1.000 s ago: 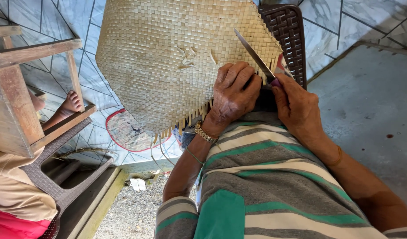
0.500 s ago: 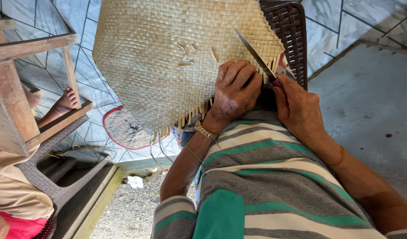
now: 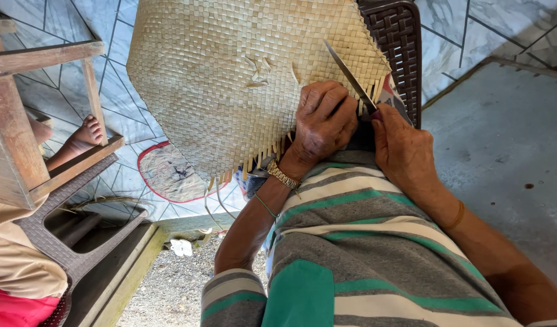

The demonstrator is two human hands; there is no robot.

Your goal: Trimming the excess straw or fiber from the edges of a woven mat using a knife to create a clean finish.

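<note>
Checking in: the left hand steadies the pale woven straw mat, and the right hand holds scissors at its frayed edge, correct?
Not scissors: the head view shows the right hand holding a thin knife blade at the frayed edge. The left hand does steady the pale woven straw mat.

No packages, labels, signs or screens show anywhere around the woven mat (image 3: pixel 230 79) — nothing boxed, wrapped, printed or lit beside it, above it or below its frayed lower edge.
</note>
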